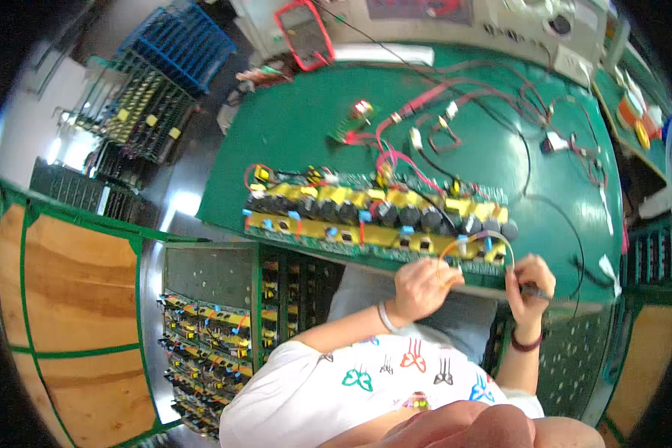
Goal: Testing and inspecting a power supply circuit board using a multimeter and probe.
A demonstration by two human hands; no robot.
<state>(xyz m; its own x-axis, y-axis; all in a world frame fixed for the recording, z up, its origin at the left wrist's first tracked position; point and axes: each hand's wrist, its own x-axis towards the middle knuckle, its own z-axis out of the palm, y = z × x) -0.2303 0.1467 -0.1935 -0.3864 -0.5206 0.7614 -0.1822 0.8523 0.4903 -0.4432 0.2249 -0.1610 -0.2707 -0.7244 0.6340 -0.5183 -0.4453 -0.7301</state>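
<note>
A long circuit board (336,216) with yellow strips, black round capacitors and blue parts lies along the near edge of the green bench. A thin orange-and-white wire (479,236) arches over the board's right end, between my two hands. My left hand (423,288) is closed in a pinch on the wire's left end, just off the bench edge. On the right, my right hand (532,287) has its fingers curled round the other end. Something dark shows in that palm, too blurred to name. Pink and black leads (409,166) run onto the board from behind.
A red-framed multimeter (305,36) stands at the back left, beside a large beige instrument (493,26). Loose cables with white connectors (416,139) spread across the green bench top (291,119). Racks of similar boards (201,328) stand below left; blue wire racks (179,46) are farther off.
</note>
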